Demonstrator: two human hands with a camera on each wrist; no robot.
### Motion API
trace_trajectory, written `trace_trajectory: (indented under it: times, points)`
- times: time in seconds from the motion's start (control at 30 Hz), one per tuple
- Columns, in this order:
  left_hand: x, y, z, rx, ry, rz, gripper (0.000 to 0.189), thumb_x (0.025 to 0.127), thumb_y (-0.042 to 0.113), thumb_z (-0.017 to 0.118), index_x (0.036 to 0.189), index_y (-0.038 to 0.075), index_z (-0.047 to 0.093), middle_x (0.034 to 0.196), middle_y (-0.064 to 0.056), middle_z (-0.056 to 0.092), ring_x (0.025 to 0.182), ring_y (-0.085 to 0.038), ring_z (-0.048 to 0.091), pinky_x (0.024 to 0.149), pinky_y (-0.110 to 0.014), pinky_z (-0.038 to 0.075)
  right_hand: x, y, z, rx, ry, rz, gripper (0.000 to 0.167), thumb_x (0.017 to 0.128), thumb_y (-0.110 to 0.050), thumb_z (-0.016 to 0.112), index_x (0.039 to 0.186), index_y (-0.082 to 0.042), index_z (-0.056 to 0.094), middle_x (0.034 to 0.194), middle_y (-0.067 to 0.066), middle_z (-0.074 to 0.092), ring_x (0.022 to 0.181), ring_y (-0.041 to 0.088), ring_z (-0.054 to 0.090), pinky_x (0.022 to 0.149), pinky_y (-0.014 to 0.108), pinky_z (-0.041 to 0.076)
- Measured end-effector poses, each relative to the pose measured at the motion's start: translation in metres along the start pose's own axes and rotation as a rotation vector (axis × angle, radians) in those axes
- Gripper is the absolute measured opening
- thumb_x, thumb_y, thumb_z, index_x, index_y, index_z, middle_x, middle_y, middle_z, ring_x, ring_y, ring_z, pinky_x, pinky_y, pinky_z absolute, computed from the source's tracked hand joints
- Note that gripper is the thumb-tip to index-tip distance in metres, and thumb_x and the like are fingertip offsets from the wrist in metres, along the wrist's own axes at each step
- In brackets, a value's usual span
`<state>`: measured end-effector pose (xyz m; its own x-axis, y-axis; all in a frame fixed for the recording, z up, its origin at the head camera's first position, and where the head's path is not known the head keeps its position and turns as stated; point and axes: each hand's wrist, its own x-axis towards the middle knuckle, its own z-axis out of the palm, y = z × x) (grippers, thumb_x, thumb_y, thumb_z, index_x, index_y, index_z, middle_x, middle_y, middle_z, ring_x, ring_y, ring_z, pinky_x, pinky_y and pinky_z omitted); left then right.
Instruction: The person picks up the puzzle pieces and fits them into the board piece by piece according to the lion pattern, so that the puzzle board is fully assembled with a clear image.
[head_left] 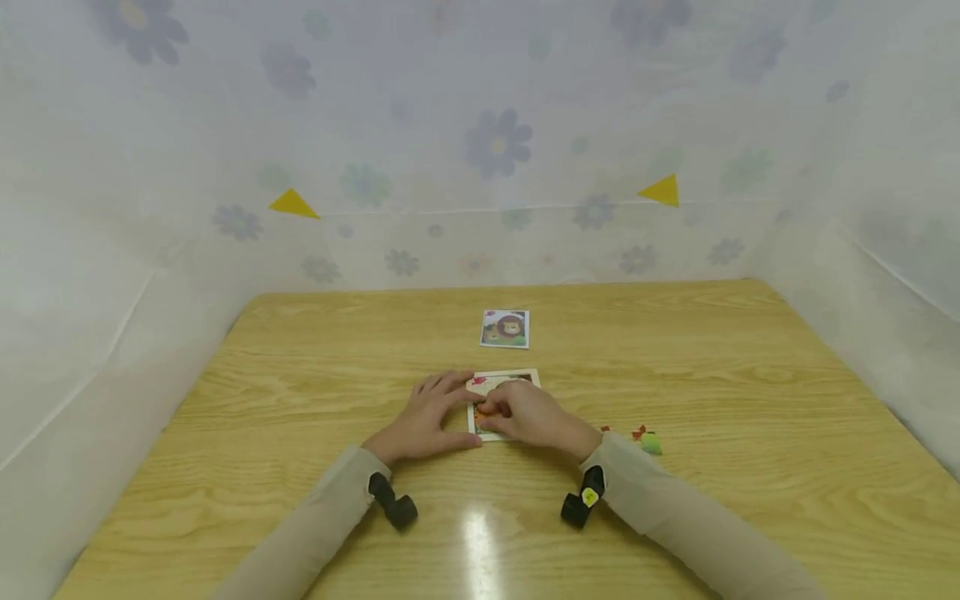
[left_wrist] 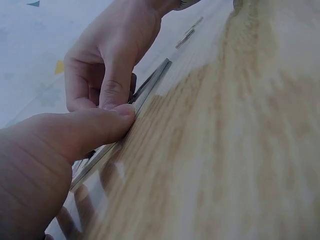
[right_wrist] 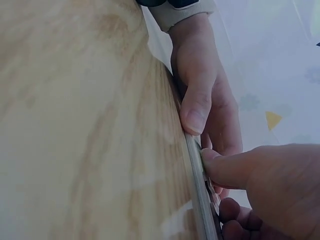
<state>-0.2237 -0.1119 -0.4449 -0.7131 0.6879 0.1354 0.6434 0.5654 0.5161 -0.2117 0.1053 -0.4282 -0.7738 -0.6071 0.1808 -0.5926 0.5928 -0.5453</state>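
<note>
A small square jigsaw puzzle board [head_left: 510,372] with a pale frame lies flat on the wooden table. My left hand [head_left: 429,421] is spread at its left side, fingers fairly straight. The left thumb [left_wrist: 107,126] rests on the near edge of the frame in the left wrist view. Over the board, my right hand [head_left: 528,412] has its fingers curled and pinches what looks like an orange puzzle piece [head_left: 489,408]. Its thumb [right_wrist: 227,167] points down at the board in the right wrist view. The fingers hide most of that piece and much of the picture.
Beyond the board lies a square picture card [head_left: 505,329] with a lion. Several loose puzzle pieces [head_left: 651,443], red and green, lie beside the right forearm, partly behind the sleeve. A flowered white curtain [head_left: 450,242] stands behind the table [head_left: 337,350].
</note>
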Motion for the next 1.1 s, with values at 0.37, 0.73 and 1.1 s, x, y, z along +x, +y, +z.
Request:
trace_trajectory:
  times: [0.37, 0.73, 1.1]
  points:
    - [0.001, 0.005, -0.006, 0.088, -0.050, -0.048, 0.066, 0.082, 0.061, 0.065, 0.137, 0.025, 0.056, 0.157, -0.002, 0.029, 0.144, -0.032, 0.025, 0.113, -0.059, 0.020, -0.003, 0.001, -0.003, -0.008, 0.004, -0.044, 0.010, 0.089, -0.018, 0.070, 0.089, -0.009, 0.076, 0.082, -0.001, 0.068, 0.069, 0.003, 0.049, 0.063, 0.019, 0.041]
    - [-0.001, 0.006, -0.005, 0.115, -0.074, -0.045, 0.069, 0.083, 0.062, 0.063, 0.139, 0.023, 0.053, 0.159, -0.005, 0.026, 0.144, -0.035, 0.023, 0.114, -0.059, 0.018, -0.006, 0.003, 0.004, -0.069, 0.005, 0.004, 0.010, 0.089, -0.023, 0.070, 0.089, -0.014, 0.074, 0.088, -0.003, 0.070, 0.078, 0.008, 0.057, 0.068, 0.022, 0.045]
    - [0.000, -0.006, 0.001, 0.079, -0.053, -0.041, 0.067, 0.083, 0.060, 0.064, 0.140, 0.027, 0.051, 0.159, -0.002, 0.024, 0.145, -0.033, 0.019, 0.113, -0.059, 0.014, -0.026, 0.009, -0.017, 0.057, 0.004, -0.080, 0.020, 0.094, -0.014, 0.062, 0.111, -0.006, 0.066, 0.088, -0.002, 0.062, 0.072, 0.005, 0.050, 0.065, 0.021, 0.046]
